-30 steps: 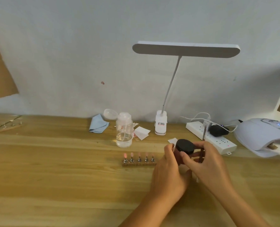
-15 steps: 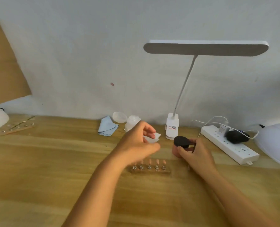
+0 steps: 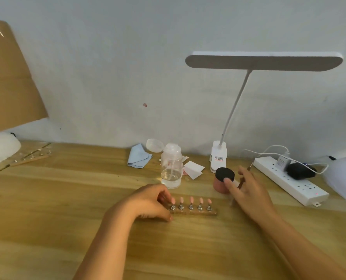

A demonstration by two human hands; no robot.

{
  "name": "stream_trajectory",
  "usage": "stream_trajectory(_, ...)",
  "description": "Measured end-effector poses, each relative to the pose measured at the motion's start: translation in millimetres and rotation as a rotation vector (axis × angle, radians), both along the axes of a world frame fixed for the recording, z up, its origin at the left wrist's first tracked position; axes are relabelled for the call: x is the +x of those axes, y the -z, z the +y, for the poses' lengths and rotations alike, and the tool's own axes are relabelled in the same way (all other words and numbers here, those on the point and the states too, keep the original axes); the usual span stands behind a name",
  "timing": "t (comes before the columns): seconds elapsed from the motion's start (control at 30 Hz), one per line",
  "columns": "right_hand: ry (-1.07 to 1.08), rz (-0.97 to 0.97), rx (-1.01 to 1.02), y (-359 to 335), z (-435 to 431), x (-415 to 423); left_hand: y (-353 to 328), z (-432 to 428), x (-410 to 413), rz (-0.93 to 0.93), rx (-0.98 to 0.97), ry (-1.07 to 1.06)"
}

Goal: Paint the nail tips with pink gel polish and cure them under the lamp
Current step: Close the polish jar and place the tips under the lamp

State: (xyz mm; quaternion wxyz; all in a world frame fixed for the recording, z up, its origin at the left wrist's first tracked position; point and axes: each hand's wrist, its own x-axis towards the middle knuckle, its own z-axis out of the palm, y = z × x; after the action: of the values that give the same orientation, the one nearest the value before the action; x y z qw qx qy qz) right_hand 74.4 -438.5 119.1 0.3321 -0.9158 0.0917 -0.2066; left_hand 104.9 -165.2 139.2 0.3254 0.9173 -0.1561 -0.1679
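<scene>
Now, left hand at holder's end

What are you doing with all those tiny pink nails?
A person is painting practice nails. The left hand grips the end of the wooden strip, where five pink nail tips stand. The right hand holds a thin brush between its fingers, thumb resting on the black lid of the pink polish jar. A white curing lamp sits far right.

Left hand grips the wooden strip of pink nail tips, right hand pinching a thin brush, thumb on the black-lidded pink jar.
</scene>
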Motion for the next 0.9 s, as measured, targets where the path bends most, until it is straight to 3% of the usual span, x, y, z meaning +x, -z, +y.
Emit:
stream_trajectory(0.1,0.063,-0.213,0.109,-6.5,-3.8,-12.9,3.4,-2.0,0.7,-0.006,-0.031,0.011)
stream_trajectory(0.17,0.057,-0.257,0.18,-10.4,-2.8,-23.6,3.3,-0.7,1.7,-0.012,-0.038,0.019)
stream_trajectory(0.3,-0.095,-0.162,0.018,-6.2,13.8,-47.3,4.5,-4.3,1.3,-0.054,-0.103,-0.013)
stream_trajectory(0.43,-0.169,-0.232,-0.035,-12.9,29.4,-57.0,5.9,-15.9,-4.9,-0.032,-0.146,-0.029)
stream_trajectory(0.53,-0.228,-0.25,0.216,-35.2,44.0,-57.0,-13.9,-5.2,-7.5,0.042,-0.113,0.015)
stream_trajectory(0.63,-0.277,-0.174,0.569,-57.4,66.4,-57.6,-48.6,6.5,-18.5,0.042,-0.282,0.101)
stream_trajectory(0.73,-0.328,-0.114,0.653,-71.4,92.8,-56.2,-67.7,-7.7,-34.6,0.087,-0.443,0.23)
stream_trajectory(0.9,-0.386,-0.047,0.639,-82.6,105.7,-54.1,-62.8,-14.8,-37.0,0.062,-0.439,0.255)
